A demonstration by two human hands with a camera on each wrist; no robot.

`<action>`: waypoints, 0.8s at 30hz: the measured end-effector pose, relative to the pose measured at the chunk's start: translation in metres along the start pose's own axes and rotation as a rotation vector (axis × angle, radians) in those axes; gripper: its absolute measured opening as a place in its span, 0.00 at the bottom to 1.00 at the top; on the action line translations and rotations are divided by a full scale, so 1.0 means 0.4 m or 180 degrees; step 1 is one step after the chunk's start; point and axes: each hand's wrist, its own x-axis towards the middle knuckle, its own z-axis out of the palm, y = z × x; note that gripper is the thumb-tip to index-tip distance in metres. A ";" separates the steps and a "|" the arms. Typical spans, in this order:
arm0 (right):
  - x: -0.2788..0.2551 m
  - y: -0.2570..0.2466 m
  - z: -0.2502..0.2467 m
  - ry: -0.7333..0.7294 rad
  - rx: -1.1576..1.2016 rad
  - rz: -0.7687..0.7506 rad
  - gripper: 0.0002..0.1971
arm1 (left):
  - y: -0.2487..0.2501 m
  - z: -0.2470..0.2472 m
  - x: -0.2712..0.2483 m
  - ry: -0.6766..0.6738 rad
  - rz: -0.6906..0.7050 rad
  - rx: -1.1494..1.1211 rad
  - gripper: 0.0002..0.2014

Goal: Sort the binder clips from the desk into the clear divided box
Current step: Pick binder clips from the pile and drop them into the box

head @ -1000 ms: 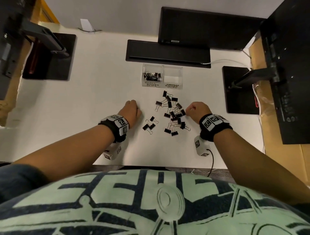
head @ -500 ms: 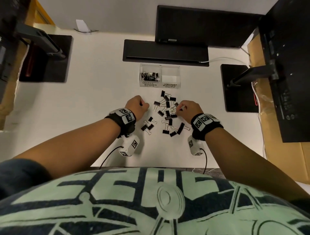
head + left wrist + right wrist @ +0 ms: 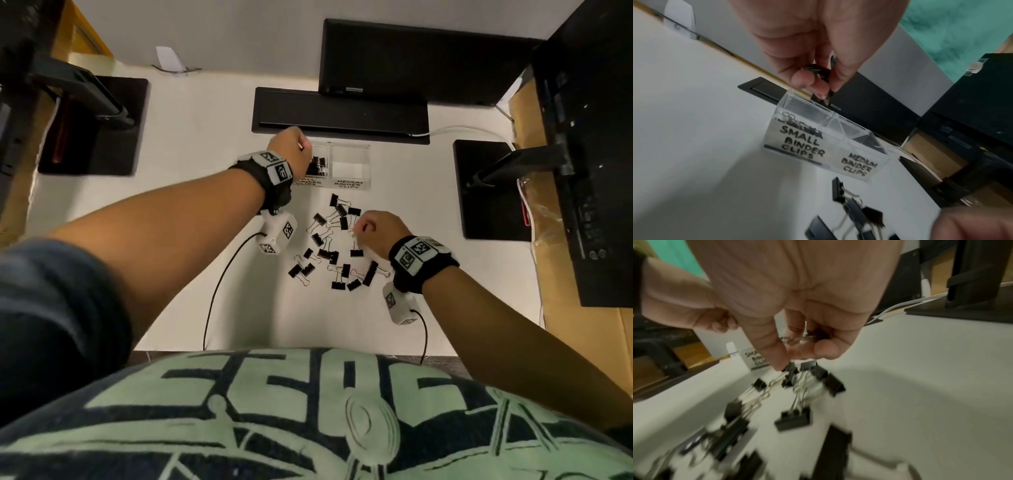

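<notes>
The desk [image 3: 191, 219] is a white surface, with a black monitor [image 3: 421, 61] at its far edge and a flat black bar [image 3: 339, 113] lying in front of that monitor. A black stand base [image 3: 92, 126] sits at the far left of the desk and another black stand base [image 3: 489, 192] at the right. The clear box [image 3: 349, 164] stands just in front of the black bar and has 2 compartments: the left one is labelled SMALL BINDER CLIPS and the right one MEDIUM BINDER CLIPS. The left compartment contains a cluster of small black clips [image 3: 317, 168]; no clips are visible in the right compartment. The left hand [image 3: 291, 154] is raised over the left compartment, its fingertips [image 3: 803, 81] pinched together on 1 small black clip [image 3: 818, 71] above the box's far wall. The right hand [image 3: 376, 229] hovers at the right side of the loose pile [image 3: 337, 246], which lies on the desk between the box and the person's body. Its fingers [image 3: 826, 350] are curled round silver wire handles and a dark clip body [image 3: 803, 337], so it holds at least 1 clip; the exact count cannot be determined. The remaining clips in the pile are black with silver wire handles, some touching and overlapping, a few lying apart at the left.
</notes>
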 end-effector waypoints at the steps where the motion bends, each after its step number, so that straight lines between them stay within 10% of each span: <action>1: 0.005 -0.001 -0.017 0.0069 0.0046 0.0050 0.08 | 0.003 -0.003 0.016 -0.0018 -0.0017 0.0034 0.03; 14: 0.125 -0.139 -0.147 0.0193 0.1620 0.0153 0.09 | -0.020 0.002 0.041 -0.0270 0.0190 0.0344 0.12; 19: 0.203 -0.237 -0.114 0.0217 0.1263 -0.0135 0.08 | -0.064 0.006 -0.034 0.0037 0.0330 0.0181 0.09; 24: 0.246 -0.297 -0.056 0.0312 0.0467 -0.0366 0.12 | -0.135 0.045 -0.162 -0.0530 0.0095 0.0153 0.07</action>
